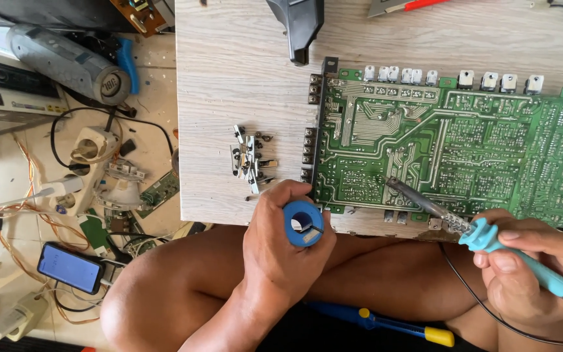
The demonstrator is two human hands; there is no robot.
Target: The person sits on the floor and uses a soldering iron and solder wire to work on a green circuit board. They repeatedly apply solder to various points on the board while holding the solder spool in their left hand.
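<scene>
**Soldering iron and solder spool held at the edge of a green board**

Wrapped around a blue solder spool [303, 223], the left hand [280, 251] has its fingers curled shut on the spool's body, the round open end facing up toward the camera. A thin strand of solder runs from the spool up to the near edge of the green circuit board [451, 153], just beyond the knuckles.

Across from it, the right hand [532, 270] closes in a pen-like pinch on the turquoise handle of a soldering iron [470, 225]. From that pinch the metal shaft slants up and left, its tip resting on the board's lower traces, not far from where the solder strand ends. A black cord trails down from under this hand.

Beyond both hands the board lies solder side up on a pale wooden tabletop [242, 58]. Just above the left hand sits a small heap of metal clips and screws [251, 160]. Below the two hands, a blue-and-yellow tool [386, 324] lies by the person's bare legs.
</scene>
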